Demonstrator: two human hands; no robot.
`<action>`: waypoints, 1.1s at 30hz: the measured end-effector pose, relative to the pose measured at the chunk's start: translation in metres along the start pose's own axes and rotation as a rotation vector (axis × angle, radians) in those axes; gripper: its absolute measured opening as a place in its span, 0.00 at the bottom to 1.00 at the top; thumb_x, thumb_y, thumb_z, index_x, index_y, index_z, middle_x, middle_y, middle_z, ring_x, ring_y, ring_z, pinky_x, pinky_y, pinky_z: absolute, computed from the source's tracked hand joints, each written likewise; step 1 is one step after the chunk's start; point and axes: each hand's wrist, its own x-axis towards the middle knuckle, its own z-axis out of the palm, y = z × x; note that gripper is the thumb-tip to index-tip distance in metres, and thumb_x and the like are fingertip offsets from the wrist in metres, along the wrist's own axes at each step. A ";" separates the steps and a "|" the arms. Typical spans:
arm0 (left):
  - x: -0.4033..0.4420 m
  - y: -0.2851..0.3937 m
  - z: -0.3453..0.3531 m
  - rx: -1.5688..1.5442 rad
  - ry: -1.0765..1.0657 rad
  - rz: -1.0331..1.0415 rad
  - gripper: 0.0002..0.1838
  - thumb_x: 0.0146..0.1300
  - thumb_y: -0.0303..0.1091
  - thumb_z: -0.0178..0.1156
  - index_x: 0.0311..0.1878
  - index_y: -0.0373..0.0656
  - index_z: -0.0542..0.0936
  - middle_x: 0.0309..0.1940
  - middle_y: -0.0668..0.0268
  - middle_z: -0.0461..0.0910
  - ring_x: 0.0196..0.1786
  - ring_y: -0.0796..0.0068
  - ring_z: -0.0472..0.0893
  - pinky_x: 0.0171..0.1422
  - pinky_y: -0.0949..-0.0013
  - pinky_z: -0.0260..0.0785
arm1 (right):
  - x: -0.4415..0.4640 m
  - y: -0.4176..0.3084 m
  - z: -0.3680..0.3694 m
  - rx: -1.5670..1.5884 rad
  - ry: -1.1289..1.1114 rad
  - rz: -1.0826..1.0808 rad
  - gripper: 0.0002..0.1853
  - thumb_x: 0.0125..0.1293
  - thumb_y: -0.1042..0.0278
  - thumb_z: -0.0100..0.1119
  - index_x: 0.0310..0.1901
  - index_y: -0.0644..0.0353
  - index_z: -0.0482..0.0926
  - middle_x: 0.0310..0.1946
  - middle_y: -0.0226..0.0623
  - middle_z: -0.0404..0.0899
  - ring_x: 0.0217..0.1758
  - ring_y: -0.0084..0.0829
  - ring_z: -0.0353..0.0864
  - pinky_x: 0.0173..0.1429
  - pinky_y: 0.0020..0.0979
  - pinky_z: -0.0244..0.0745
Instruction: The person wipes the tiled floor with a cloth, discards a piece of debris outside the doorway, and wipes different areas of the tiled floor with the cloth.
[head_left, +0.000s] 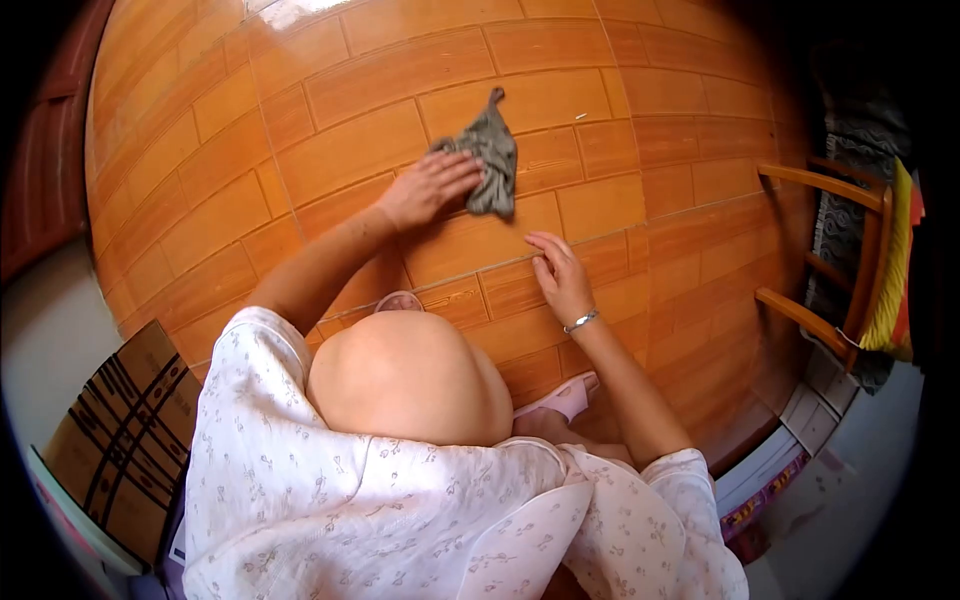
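A crumpled grey-green cloth (493,165) lies on the orange wood-look tiled floor (370,150). My left hand (432,188) is flat on the cloth's left part, palm down, its fingers stretched out over the fabric. Below and to the right of the cloth, my right hand (563,275) hangs above the floor, apart from the cloth. Its fingers are slightly bent, with nothing seen in them, and a silver bracelet (580,322) circles the wrist.
At the right lies a wooden chair (825,185) with a yellow cloth (888,300). A brown cardboard box (135,430) stands at the lower left. My knees and a pink slipper (570,398) are near the bottom. A small white bit (581,117) rests on the tiles.
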 end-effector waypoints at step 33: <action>-0.044 -0.125 -0.062 0.158 0.530 -0.702 0.12 0.66 0.36 0.53 0.50 0.47 0.78 0.49 0.60 0.77 0.52 0.55 0.74 0.54 0.56 0.66 | 0.014 -0.002 0.000 0.191 -0.060 0.003 0.12 0.68 0.79 0.48 0.49 0.63 0.78 0.49 0.35 0.77 0.49 0.27 0.77 0.48 0.23 0.74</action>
